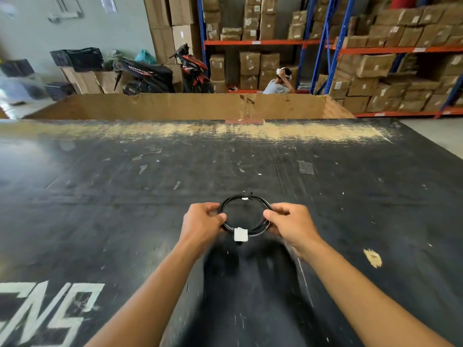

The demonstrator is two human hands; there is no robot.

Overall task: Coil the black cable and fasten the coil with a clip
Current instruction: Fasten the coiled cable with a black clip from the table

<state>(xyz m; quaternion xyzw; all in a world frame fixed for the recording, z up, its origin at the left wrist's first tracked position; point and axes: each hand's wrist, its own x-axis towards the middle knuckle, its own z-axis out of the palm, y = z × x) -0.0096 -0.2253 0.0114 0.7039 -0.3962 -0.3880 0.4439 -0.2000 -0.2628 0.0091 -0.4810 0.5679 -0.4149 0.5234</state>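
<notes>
- While both forearms reach forward from the bottom of the view, bare and nearly level with each other, the left hand (200, 221) and the right hand (290, 220) meet on opposite sides of the black cable (244, 200).
- The left hand grips the coil's left edge, its fingers (213, 207) curled over the strands and the thumb pressed in from the near side.
- The right hand mirrors it on the right edge, fingers (281, 209) bent closed around the strands, knuckles up.
- The cable is wound into a round, flat loop of several thin, glossy strands, held above the worktop (125, 196) near its middle; whether it touches the surface cannot be told.
- A small white clip (241, 234), squarish and matte, wraps the bundle at the near side of the loop, between the two hands.
- A smaller white mark (245, 198) sits on the far arc of the loop.
- The worktop is a wide, dark sheet, scuffed and scratched, with a worn pale band along its far edge and large pale lettering (50, 314) at the near left.
- A brown cardboard wall (175, 106) stands just behind the worktop.
</notes>
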